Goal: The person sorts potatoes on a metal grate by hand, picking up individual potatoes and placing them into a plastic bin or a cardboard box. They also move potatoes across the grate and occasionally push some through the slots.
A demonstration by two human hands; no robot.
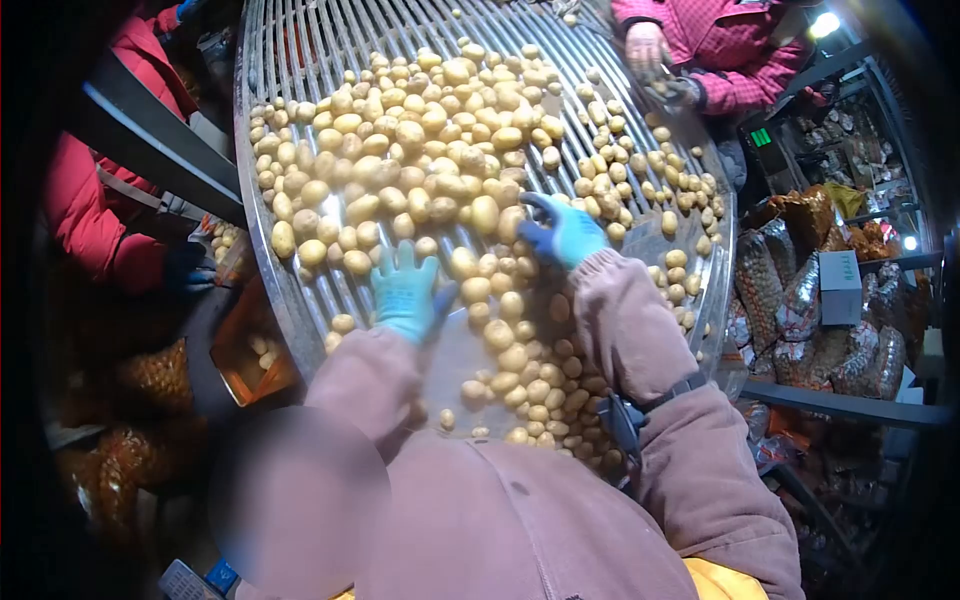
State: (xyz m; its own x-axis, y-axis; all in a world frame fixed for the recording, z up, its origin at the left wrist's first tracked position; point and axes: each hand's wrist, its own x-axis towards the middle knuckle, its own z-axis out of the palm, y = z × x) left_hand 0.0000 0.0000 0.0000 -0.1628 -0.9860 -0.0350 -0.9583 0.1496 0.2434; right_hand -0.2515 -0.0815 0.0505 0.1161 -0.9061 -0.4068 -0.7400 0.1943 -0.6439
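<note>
A heap of potatoes (415, 150) covers the ribbed metal roller bed (300, 40) in front of me. My left hand (405, 290), in a light teal glove, is open with fingers spread at the heap's near edge, palm down, fingertips beside a few potatoes. My right hand (568, 230), in a teal and dark blue glove, is curved with its fingers apart, next to potatoes at the heap's right side. I see nothing held in it. Between my forearms, more potatoes (510, 355) lie on a smooth metal plate (455, 365) running toward my body.
A co-worker in a pink checked jacket (735, 45) works at the far right edge. Another in a red jacket (85, 215) stands at left, a dark-gloved hand (187, 268) near an orange crate (245, 350). Bagged potatoes (790, 280) and a white box (839, 287) sit at right.
</note>
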